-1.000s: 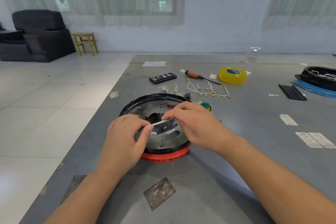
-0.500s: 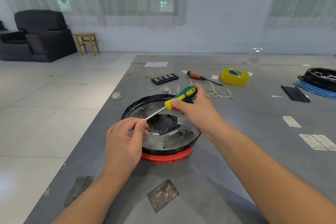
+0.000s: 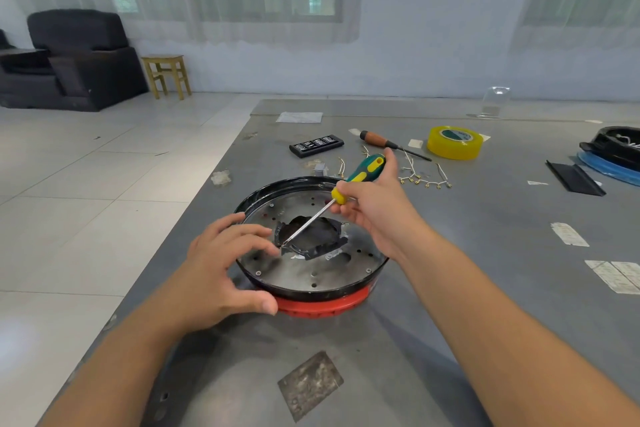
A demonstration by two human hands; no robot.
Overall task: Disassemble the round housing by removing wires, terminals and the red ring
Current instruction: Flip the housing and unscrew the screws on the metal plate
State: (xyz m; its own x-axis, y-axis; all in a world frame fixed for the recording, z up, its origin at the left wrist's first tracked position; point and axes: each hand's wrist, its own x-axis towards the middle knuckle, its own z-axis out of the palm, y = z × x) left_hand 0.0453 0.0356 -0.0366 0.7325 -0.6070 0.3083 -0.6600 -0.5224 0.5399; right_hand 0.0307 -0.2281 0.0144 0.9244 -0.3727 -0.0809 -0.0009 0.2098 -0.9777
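Grey metal work surface [image 3: 450, 253] w/ the round black housing w/ silver perforated metal plate [image 3: 308, 267] right in front of me, near the surface's left edge, sitting on its red plastic ring [image 3: 322, 305], which shows only along the near side. My left hand [image 3: 221, 274] is nearer: fingers spread and lightly bent over the left rim, thumb on the near edge by the red ring, steadying, not gripping anything else. My right hand [image 3: 374, 215] is over the far-right part, fingers wrapped round the green-and-yellow-handled screwdriver [image 3: 332, 199]. Its long axis runs diagonally, handle up and far-right, shaft down and near-left, tip at the left edge of the torn black centre opening [image 3: 311, 236], just beside my left fingertips. Can't tell if the tip touches. Next move prob. turns on that tip-to-edge line. Loose white wires w/ brass terminals [image 3: 422, 177] already lie beyond the housing.
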